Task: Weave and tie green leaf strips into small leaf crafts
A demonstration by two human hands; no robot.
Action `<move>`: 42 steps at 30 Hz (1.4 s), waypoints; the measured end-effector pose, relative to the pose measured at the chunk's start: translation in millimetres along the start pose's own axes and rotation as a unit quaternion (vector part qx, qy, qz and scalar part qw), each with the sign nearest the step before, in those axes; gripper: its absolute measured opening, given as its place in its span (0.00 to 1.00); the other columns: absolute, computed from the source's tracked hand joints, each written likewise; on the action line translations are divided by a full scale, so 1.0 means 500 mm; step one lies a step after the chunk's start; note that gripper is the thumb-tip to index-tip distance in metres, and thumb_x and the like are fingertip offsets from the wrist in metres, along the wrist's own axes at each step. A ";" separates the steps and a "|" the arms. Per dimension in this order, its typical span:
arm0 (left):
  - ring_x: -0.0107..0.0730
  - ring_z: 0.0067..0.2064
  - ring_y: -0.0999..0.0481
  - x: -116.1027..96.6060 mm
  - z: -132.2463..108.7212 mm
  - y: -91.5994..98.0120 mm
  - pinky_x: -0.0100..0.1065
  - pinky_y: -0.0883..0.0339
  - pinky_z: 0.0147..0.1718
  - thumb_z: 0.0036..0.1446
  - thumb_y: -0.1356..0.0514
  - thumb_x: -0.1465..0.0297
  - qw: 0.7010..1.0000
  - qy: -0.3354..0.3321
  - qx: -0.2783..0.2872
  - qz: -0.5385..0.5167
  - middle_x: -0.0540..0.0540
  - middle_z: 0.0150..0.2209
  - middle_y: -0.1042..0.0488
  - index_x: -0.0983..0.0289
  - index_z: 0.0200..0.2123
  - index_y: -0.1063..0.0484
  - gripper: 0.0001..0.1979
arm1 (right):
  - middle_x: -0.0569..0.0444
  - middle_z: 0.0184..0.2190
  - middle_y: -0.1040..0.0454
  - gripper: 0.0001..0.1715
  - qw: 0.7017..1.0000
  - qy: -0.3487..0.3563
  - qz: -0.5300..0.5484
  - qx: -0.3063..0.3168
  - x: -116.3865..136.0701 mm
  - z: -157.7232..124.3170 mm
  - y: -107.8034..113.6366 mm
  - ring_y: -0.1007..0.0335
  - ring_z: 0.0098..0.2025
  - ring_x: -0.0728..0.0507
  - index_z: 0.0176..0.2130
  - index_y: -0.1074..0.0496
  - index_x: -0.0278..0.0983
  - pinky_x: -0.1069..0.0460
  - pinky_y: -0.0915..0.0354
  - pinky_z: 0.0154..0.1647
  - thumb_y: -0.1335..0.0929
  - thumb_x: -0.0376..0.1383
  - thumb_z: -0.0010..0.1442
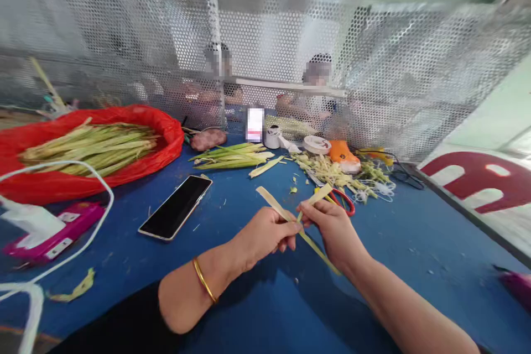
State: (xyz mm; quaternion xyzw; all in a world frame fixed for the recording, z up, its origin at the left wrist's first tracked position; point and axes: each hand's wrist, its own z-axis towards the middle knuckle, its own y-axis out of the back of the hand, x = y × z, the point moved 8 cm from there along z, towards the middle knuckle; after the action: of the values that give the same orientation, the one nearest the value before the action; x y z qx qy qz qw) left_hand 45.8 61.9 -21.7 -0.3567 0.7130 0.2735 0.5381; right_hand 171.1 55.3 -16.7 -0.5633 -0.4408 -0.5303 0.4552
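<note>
Pale yellow-green leaf strips cross between my two hands above the blue table. My left hand (pixel 276 228), a gold bangle on its wrist, pinches one long leaf strip (pixel 271 201) between thumb and fingers; its narrow tail runs down to the right. Against it, my right hand (pixel 326 224) grips a shorter leaf strip (pixel 320 194) that points up and right. The fingertips of both hands nearly meet, and they hide where the strips touch. Just behind my right hand lie red-handled scissors (pixel 347 203), partly covered by it.
A red plastic bag (pixel 166 138) full of long leaves sits left, near a phone (pixel 176 207) and a purple power strip (pixel 78 227). Behind are a leaf bundle (pixel 232 157), a tape roll (pixel 317 145) and leaf scraps (pixel 332 171). Two people sit beyond a perforated metal screen (pixel 274 27).
</note>
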 end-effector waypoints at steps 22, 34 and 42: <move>0.25 0.24 0.26 -0.002 0.005 0.032 0.28 0.34 0.29 0.53 0.38 0.70 0.985 0.008 -0.096 -0.142 0.56 0.28 0.21 0.69 0.36 0.22 0.08 | 0.53 0.30 0.26 0.15 0.929 0.177 -0.319 0.067 0.063 0.004 -0.016 0.33 0.33 0.46 0.30 0.25 0.38 0.52 0.39 0.35 0.35 0.43 0.59; 0.27 0.30 0.26 -0.052 -0.002 0.088 0.28 0.35 0.29 0.52 0.39 0.70 0.984 -0.062 -0.154 -0.068 0.54 0.33 0.23 0.64 0.44 0.24 0.15 | 0.59 0.16 0.36 0.22 0.991 0.039 -0.069 0.108 0.069 0.000 -0.001 0.43 0.19 0.52 0.22 0.30 0.35 0.55 0.45 0.23 0.29 0.49 0.52; 0.30 0.28 0.26 -0.041 -0.006 0.033 0.31 0.36 0.28 0.47 0.36 0.53 0.996 -0.001 0.071 -0.058 0.58 0.31 0.22 0.67 0.40 0.23 0.25 | 0.60 0.14 0.37 0.26 0.981 0.020 -0.113 0.156 0.060 -0.005 -0.024 0.44 0.17 0.53 0.22 0.31 0.35 0.55 0.47 0.20 0.28 0.54 0.49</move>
State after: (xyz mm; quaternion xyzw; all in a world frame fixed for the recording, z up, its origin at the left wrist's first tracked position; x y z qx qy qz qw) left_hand 34.4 73.9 -0.9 -0.3577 0.7087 0.1906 0.5775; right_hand 160.2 55.5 14.0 -0.4207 -0.5697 -0.5142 0.4838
